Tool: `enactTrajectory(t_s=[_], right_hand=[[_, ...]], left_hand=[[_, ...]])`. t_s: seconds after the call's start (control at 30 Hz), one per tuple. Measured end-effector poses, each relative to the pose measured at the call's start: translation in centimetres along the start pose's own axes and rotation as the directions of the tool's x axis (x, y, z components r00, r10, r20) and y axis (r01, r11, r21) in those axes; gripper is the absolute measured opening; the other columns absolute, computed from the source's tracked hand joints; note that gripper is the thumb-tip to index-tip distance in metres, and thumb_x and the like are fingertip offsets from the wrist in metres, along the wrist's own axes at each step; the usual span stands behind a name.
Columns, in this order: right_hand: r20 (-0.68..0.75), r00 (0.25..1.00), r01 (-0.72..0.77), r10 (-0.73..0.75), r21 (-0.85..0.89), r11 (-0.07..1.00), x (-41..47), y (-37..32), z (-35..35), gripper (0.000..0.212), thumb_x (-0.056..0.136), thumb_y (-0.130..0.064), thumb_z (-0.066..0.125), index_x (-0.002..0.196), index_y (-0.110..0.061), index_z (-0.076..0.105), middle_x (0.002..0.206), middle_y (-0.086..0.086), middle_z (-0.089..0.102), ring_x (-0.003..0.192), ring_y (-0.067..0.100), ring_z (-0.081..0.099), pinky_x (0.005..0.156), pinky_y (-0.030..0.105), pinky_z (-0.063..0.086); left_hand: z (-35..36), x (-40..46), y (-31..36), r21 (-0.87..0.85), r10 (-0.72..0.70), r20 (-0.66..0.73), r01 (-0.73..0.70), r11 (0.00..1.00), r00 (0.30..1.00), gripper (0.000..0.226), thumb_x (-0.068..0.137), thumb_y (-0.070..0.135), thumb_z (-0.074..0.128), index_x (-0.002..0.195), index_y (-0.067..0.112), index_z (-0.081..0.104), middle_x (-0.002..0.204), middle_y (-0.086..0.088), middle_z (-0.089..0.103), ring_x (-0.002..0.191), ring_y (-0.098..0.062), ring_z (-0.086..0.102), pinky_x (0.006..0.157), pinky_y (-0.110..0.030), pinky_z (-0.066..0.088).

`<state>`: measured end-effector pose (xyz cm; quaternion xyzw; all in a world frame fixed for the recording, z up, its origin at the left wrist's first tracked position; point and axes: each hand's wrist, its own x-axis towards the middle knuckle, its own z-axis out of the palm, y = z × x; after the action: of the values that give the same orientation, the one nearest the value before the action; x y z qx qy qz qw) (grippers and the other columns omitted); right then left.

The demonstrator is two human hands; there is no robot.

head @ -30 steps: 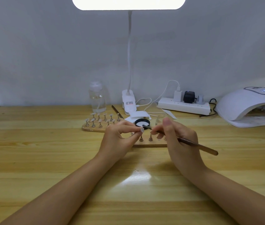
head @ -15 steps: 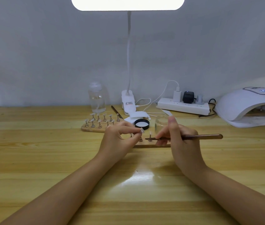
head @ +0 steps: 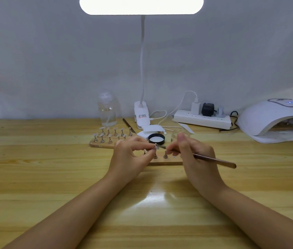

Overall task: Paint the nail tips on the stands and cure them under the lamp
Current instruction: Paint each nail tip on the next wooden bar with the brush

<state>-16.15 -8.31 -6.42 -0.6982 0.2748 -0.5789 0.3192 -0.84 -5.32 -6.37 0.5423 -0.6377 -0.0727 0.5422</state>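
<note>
Head | left hand (head: pixel 129 157) fingers pinch pale nail tip (head: pixel 156 146) | brush (head: pixel 212 159) beside

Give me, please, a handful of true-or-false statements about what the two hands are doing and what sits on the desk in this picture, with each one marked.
1. The right hand holds a brush whose handle points out to the right. True.
2. The left hand lies flat and empty on the desk. False: its fingers pinch a small stand with a nail tip, lifted above the near wooden board.
3. The curing lamp sits at the far right of the desk. True.
4. The black-rimmed lid lies on the near board. False: it lies on the desk behind that board.
5. The far wooden board carries no stands. False: several stands with tips stand on it.
</note>
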Motion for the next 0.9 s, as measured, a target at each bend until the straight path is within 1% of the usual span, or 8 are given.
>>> enactTrajectory(t_s=[0.1, 0.27, 0.4, 0.53, 0.67, 0.73, 0.8, 0.9], right_hand=[[-0.04, 0.994, -0.096, 0.099, 0.085, 0.992, -0.05, -0.24, -0.18, 0.049, 0.084, -0.051, 0.044, 0.056, -0.017, 0.066, 0.054, -0.001, 0.065, 0.051, 0.006, 0.062, 0.054, 0.014, 0.049], [0.002, 0.996, 0.094, -0.094, -0.08, 0.992, -0.03, -0.03, -0.16, 0.045, 0.092, -0.043, 0.041, 0.067, -0.017, 0.067, 0.062, -0.002, 0.066, 0.06, 0.004, 0.061, 0.059, 0.017, 0.048], [-0.003, 0.999, -0.053, 0.053, -0.013, 0.999, -0.2, -0.01, -0.14, 0.053, 0.091, -0.053, 0.043, 0.055, -0.02, 0.065, 0.054, 0.001, 0.064, 0.05, 0.005, 0.06, 0.055, 0.017, 0.046], [-0.035, 0.997, 0.071, -0.072, -0.033, 0.997, -0.04, -0.2, -0.12, 0.038, 0.087, -0.05, 0.036, 0.073, -0.028, 0.063, 0.065, -0.008, 0.067, 0.057, 0.002, 0.062, 0.056, 0.01, 0.044], [-0.028, 1.0, -0.009, 0.011, 0.063, 0.998, -0.1, -0.38, -0.3, 0.049, 0.081, -0.069, 0.034, 0.08, -0.028, 0.061, 0.067, -0.003, 0.07, 0.054, 0.007, 0.065, 0.055, 0.016, 0.05], [-0.009, 0.999, 0.053, -0.053, -0.034, 0.998, -0.02, -0.27, -0.56, 0.041, 0.087, -0.059, 0.043, 0.079, -0.024, 0.064, 0.072, -0.004, 0.069, 0.059, 0.006, 0.065, 0.056, 0.021, 0.052], [0.037, 0.994, 0.105, -0.101, -0.142, 0.984, 0.2, -0.02, -0.62, 0.022, 0.083, -0.045, 0.062, 0.086, -0.023, 0.063, 0.081, -0.005, 0.068, 0.071, 0.003, 0.064, 0.062, 0.02, 0.052], [0.129, 0.986, 0.134, -0.104, -0.252, 0.958, 0.3, 0.57, -0.35, 0.03, 0.072, -0.031, 0.077, 0.095, -0.03, 0.057, 0.101, -0.008, 0.065, 0.094, 0.004, 0.06, 0.08, 0.007, 0.041]], left_hand=[[0.0, -0.02, -0.17, 0.0, 0.006, 0.005, -0.006, 1.0, 1.0, 0.02, 0.072, 0.008, 0.074, 0.073, 0.028, 0.073, 0.071, 0.008, 0.065, 0.075, -0.004, 0.057, 0.087, -0.056, 0.039], [0.05, 0.03, -0.21, -0.016, 0.017, 0.005, -0.017, 1.0, 1.0, 0.021, 0.072, 0.007, 0.074, 0.073, 0.028, 0.072, 0.07, 0.007, 0.065, 0.074, -0.003, 0.057, 0.088, -0.057, 0.039], [0.1, 0.08, -0.25, -0.01, 0.04, -0.013, -0.04, 0.999, 0.999, 0.02, 0.072, 0.007, 0.074, 0.074, 0.027, 0.073, 0.069, 0.011, 0.064, 0.076, -0.001, 0.056, 0.087, -0.057, 0.039], [0.08, 0.13, -0.38, -0.004, 0.074, -0.013, -0.074, 0.997, 0.997, 0.018, 0.072, 0.009, 0.075, 0.077, 0.026, 0.073, 0.071, 0.014, 0.064, 0.078, -0.006, 0.059, 0.085, -0.058, 0.039], [0.04, 0.15, -0.31, 0.017, 0.126, -0.005, -0.126, 0.992, 0.992, 0.015, 0.071, 0.013, 0.074, 0.084, 0.022, 0.074, 0.077, 0.018, 0.065, 0.082, -0.016, 0.06, 0.082, -0.06, 0.039], [-0.04, 0.14, -0.17, 0.008, 0.141, 0.006, -0.141, 0.99, 0.99, 0.014, 0.07, 0.023, 0.071, 0.084, 0.02, 0.074, 0.079, 0.017, 0.066, 0.084, -0.018, 0.061, 0.082, -0.06, 0.038], [-0.16, 0.09, -0.03, -0.004, 0.154, 0.017, -0.154, 0.988, 0.988, 0.019, 0.069, 0.029, 0.067, 0.084, 0.018, 0.075, 0.079, 0.014, 0.068, 0.084, -0.02, 0.061, 0.081, -0.061, 0.038], [-0.16, 0.09, -0.09, 0.012, 0.155, 0.029, -0.155, 0.988, 0.988, 0.018, 0.069, 0.017, 0.074, 0.087, 0.015, 0.075, 0.081, 0.008, 0.07, 0.084, -0.022, 0.061, 0.079, -0.062, 0.038]])
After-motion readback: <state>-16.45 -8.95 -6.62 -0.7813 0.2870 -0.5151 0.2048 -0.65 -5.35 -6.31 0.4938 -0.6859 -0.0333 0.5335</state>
